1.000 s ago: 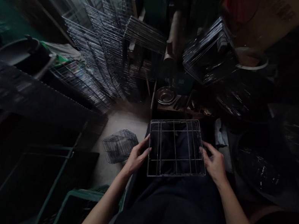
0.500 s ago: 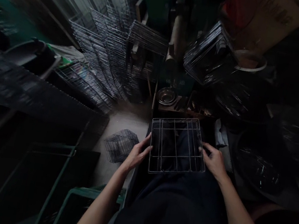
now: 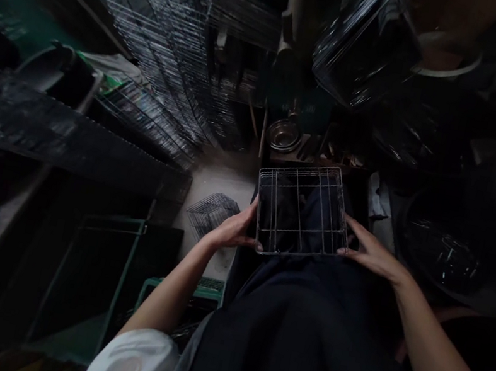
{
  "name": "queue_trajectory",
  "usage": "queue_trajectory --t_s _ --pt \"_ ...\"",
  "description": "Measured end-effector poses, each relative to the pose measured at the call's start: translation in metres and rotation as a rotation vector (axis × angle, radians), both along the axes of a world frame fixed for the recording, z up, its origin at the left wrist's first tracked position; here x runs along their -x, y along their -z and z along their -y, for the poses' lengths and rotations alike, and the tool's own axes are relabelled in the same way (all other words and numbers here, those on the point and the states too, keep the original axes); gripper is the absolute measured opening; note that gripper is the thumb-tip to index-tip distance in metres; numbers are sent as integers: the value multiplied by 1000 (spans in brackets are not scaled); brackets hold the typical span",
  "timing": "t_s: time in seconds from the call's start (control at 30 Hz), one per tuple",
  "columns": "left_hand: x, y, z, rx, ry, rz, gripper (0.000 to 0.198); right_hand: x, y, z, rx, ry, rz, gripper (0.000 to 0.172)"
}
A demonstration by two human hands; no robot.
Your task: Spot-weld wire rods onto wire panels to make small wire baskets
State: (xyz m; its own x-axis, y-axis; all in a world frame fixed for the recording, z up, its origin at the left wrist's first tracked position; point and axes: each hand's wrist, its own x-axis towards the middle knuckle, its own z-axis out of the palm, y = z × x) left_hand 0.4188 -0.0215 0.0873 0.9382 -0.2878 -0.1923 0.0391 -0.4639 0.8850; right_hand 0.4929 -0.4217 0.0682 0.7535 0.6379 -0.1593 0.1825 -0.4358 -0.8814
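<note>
A square wire grid panel lies across my dark-clothed lap. My left hand grips its left edge near the close corner, fingers curled around the wire. My right hand holds the right edge, fingers laid along the frame. The panel is roughly level, tilted slightly away from me.
Stacks of wire mesh panels lean at the back left. A small wire cage sits on the floor left of my knees. A metal bowl rests on a low shelf ahead. A green crate stands below left; dark bagged bundles lie right.
My view has tipped downward, so everything sits higher in the frame. Both hands have slid toward the panel's near corners, and the panel stays on my lap.
</note>
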Motion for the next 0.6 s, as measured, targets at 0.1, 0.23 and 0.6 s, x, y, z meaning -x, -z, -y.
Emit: queue_trajectory --t_s 0.1,0.23,0.6 --pt "-5 -5 -23 164 -9 -156 118 5 5 3 -11 26 -28 90" --pt "-38 -52 -50 191 -167 -172 85 17 7 7 -34 38 10 84" --pt "-134 -163 72 152 253 -86 97 78 -20 -6 -51 187 131 73"
